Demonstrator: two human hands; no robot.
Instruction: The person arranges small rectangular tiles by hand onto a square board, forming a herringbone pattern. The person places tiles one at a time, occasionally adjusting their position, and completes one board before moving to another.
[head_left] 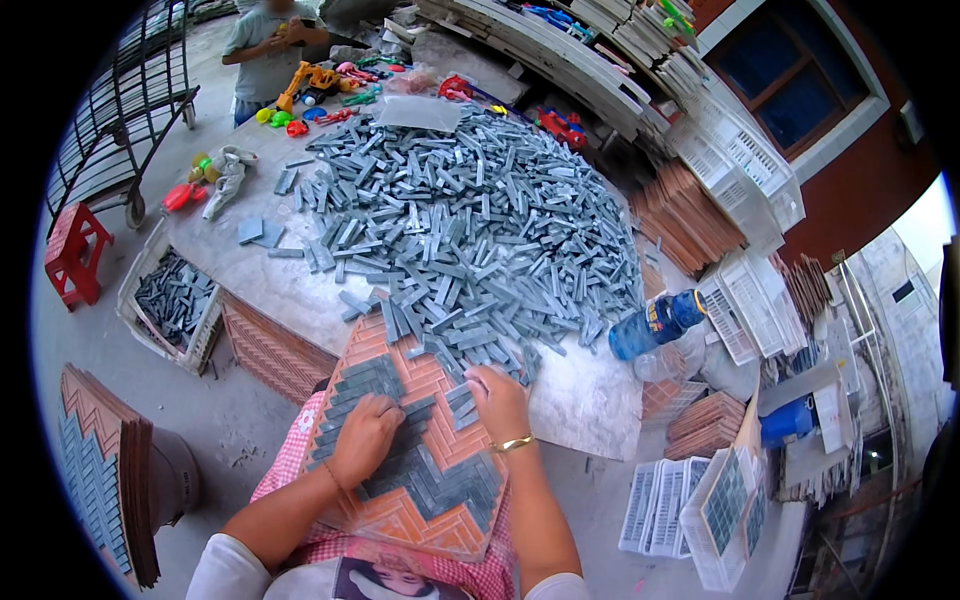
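On my lap lies an orange herringbone-grooved tray [455, 538], partly filled with narrow grey tile strips [410, 482] in zigzag bands. My left hand [368, 435] rests over the laid strips with its fingers curled together; whatever is under its fingertips is hidden. Above the tray's right side, my right hand [498, 402] is closed in a pinch. A few grey tile strips [461, 406] show against its fingers and palm. A large pile of loose grey strips [470, 215] spreads over the table [590, 405] just beyond the tray, some overlapping its far edge.
A blue-capped bottle [650, 325] stands right of the pile. To the left are a white crate [205, 335] of strips, stacked trays [272, 350] and a red stool [76, 255]. White baskets [660, 510] sit at right. Toys [315, 85] lie at the far edge, near another person [270, 50].
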